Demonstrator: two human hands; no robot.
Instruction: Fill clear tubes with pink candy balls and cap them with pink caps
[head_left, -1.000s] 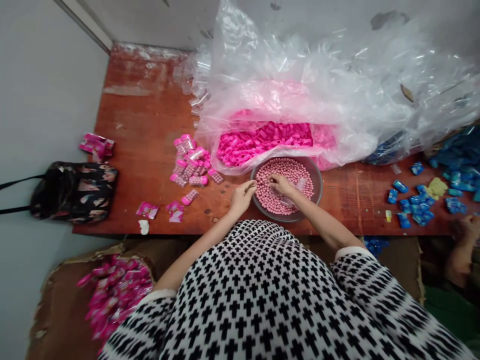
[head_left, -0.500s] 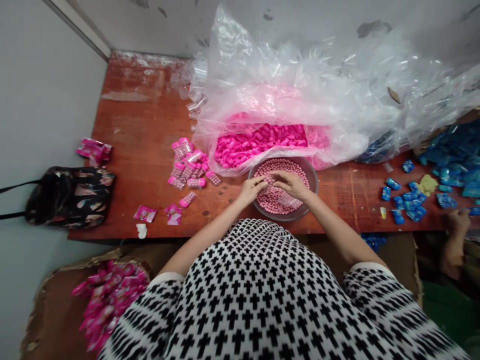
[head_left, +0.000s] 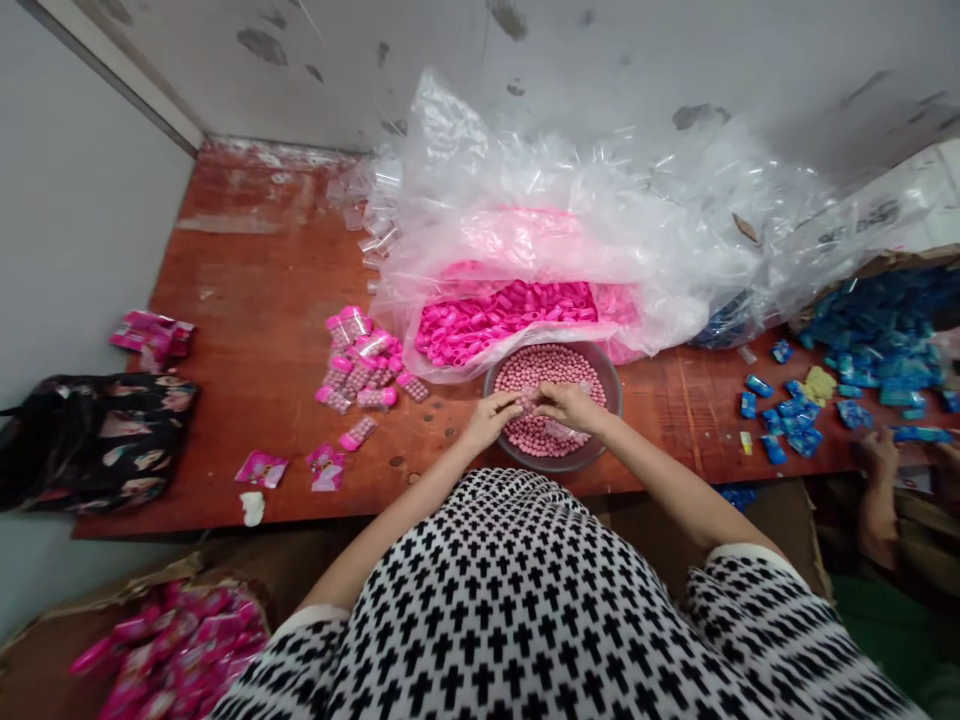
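Round grey bowl [head_left: 613, 392], filled with small pink beads [head_left: 559, 362]; bare left hand [head_left: 495, 416] and bare right hand [head_left: 568, 407] held above. Behind bowl, bright-pink plastic caps [head_left: 506, 315] bagged; left of bowl, pink-capped clear tubes [head_left: 363, 372] piled.

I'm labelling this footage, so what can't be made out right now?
All in the head view:
What the left hand and right hand pinch, if anything: too small, partly covered by them.
Bowl bottom: hidden under pink beads.
Black bag: cut off by left edge.
Cardboard box: cut off by bottom edge.
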